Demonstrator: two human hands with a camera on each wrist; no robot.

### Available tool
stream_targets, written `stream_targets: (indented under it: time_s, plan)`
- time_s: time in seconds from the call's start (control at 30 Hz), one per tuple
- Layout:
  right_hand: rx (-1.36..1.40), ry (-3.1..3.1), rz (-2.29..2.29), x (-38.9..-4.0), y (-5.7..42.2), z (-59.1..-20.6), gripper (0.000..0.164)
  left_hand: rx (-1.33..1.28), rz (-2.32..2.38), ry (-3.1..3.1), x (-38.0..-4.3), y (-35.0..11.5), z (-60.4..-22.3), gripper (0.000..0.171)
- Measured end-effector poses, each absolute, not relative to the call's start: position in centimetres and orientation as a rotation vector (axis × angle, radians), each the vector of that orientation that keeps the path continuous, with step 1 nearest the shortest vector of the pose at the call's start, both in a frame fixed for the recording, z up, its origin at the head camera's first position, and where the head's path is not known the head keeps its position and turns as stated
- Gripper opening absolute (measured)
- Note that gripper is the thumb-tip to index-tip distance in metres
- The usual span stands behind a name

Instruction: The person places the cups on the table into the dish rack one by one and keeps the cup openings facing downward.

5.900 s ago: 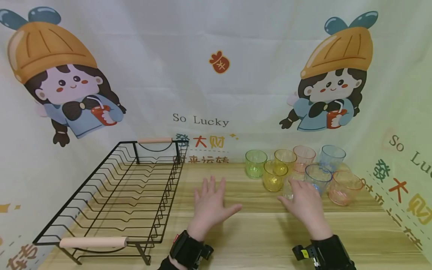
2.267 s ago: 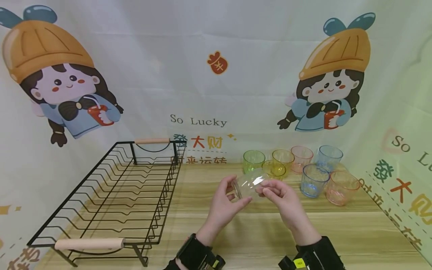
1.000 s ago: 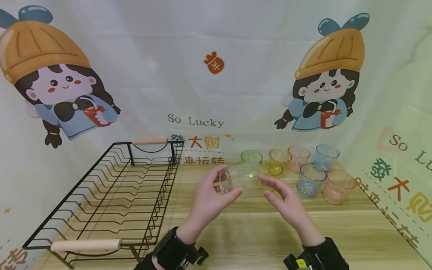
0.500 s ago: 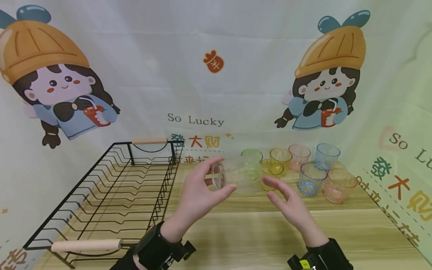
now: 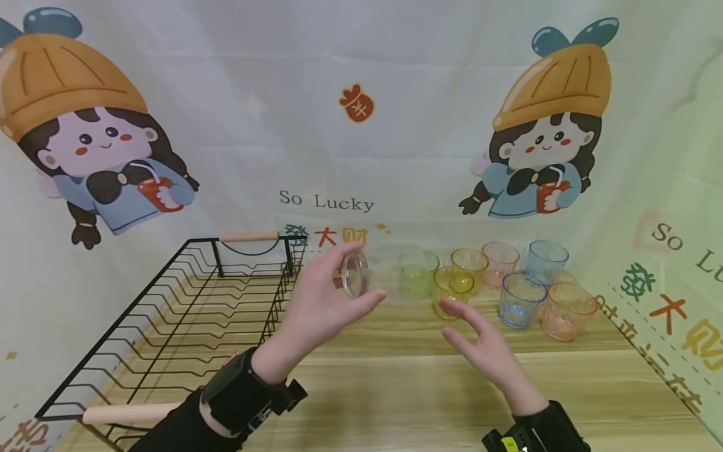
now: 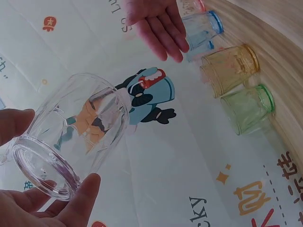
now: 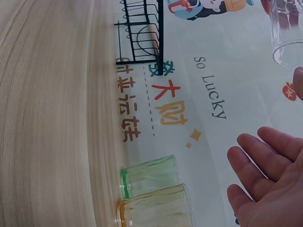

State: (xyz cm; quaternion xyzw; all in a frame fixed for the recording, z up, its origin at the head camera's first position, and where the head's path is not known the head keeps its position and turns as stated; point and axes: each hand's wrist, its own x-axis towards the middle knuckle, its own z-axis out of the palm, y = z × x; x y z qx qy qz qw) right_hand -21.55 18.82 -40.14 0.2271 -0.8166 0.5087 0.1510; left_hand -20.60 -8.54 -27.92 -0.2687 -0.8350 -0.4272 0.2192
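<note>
One black wire rack (image 5: 172, 342) stands at the left side of the table (image 5: 395, 389), with a pale wooden handle (image 5: 127, 413) at its near end and another at its far end. The left forearm, in a black sleeve (image 5: 175, 424), passes in front of the rack's near right corner, and a black device (image 5: 240, 392) is strapped on the wrist. Next comes the left hand (image 5: 319, 298), raised over the table; its fingers and thumb are partly open and bent round the base end of a clear glass (image 5: 356, 275). This clear glass is in the air, lying on its side, with its base toward the left hand and its mouth toward the right. In the head view, a green cup (image 5: 432, 265) on the table is seen partly through it. Then stand a front yellow cup (image 5: 452, 289) and a rear yellow cup (image 5: 473, 263). Before them is the right hand (image 5: 488, 351), with thumb and fingers spread apart and only slightly bent, holding nothing and well apart from the clear glass. Farther right stand a rear pink cup (image 5: 500, 263), a front blue cup (image 5: 522, 300), a rear blue cup (image 5: 546, 260) and a front pink cup (image 5: 567, 311).
</note>
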Motion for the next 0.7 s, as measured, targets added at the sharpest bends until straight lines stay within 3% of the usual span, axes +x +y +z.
stream_targets:
  time_s: [0.7]
  plan:
    - [0.557, -2.475, 1.273, -21.9, 20.8, -41.4, 0.051, -0.529, -1.145, -2.474, -23.9, -12.1, -26.3, 0.073]
